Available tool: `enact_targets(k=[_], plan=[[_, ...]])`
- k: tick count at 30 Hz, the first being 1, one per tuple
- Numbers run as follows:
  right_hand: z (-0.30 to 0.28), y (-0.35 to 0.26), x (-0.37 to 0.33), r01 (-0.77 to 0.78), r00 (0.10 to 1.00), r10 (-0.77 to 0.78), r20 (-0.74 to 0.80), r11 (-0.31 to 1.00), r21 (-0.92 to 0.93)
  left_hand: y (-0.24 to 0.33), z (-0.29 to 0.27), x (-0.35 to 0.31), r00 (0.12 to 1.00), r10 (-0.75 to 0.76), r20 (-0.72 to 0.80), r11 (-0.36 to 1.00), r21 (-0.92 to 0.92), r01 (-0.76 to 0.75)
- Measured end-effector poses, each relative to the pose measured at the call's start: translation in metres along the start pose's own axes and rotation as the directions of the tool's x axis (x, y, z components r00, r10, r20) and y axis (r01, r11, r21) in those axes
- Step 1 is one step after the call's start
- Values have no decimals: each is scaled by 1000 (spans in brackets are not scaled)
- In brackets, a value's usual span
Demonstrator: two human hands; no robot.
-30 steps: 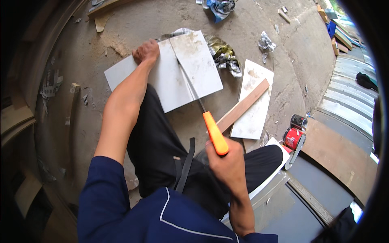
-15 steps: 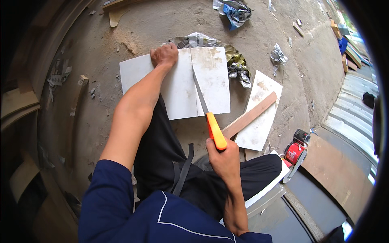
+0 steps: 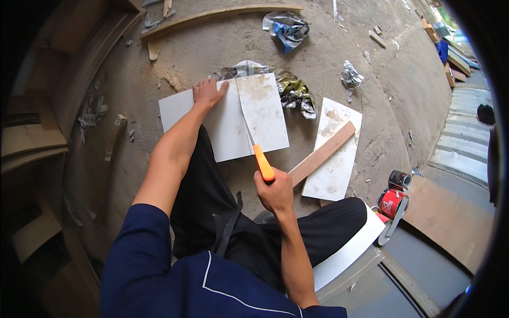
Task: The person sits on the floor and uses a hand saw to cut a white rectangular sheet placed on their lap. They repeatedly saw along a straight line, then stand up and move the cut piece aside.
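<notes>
A white board [image 3: 227, 126] lies slanted in front of me, its right part [image 3: 263, 114] stained brown. A dark line runs between the two parts, from the far edge toward the near edge. My right hand [image 3: 277, 191] is closed round the orange and black handle of a handsaw [image 3: 263, 163]. The saw's narrow blade sits along that line near the board's near edge. My left hand [image 3: 209, 94] grips the far edge of the board, left of the line, its fingertips over the edge and its thumb on top.
Crumpled foil-like sheets [image 3: 297, 95] lie behind the board. At right, a wooden strip [image 3: 324, 152] crosses another white offcut [image 3: 331, 180]. Cans [image 3: 392, 202] stand beside my right knee. A long wooden piece [image 3: 222, 14] lies on the far floor, and wooden furniture [image 3: 34, 135] stands at left.
My right hand and the saw have drawn slightly left, the blade now showing less beyond the handle. My left hand's fingers have loosened and spread more on the board's edge. The view has shifted.
</notes>
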State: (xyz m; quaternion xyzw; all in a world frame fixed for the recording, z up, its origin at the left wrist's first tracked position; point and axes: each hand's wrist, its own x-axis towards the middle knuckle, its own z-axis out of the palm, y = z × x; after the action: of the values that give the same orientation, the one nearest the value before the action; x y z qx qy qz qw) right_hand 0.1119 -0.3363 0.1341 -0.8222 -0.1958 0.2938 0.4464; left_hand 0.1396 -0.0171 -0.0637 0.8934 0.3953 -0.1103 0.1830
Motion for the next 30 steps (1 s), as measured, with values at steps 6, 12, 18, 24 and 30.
enact_targets(k=[6, 12, 18, 24, 30], plan=[[-4, 8, 4, 80, 997, -81, -14, 997, -14, 23, -11, -69, 976, -82, 203, 986, 159, 50], [23, 11, 16, 127, 992, -126, 13, 991, -46, 25, 23, -108, 902, -32, 432, 969, 236, -79], [10, 17, 5, 23, 999, -23, -22, 999, -26, 44, 16, -148, 909, -55, 413, 996, 86, 21], [21, 13, -2, 66, 997, -66, -29, 998, 1, 32, 22, -152, 906, 5, 424, 999, -36, 12], [8, 5, -5, -47, 998, 49, 42, 998, -35, 25, 29, -146, 881, -28, 472, 996, -66, 67]])
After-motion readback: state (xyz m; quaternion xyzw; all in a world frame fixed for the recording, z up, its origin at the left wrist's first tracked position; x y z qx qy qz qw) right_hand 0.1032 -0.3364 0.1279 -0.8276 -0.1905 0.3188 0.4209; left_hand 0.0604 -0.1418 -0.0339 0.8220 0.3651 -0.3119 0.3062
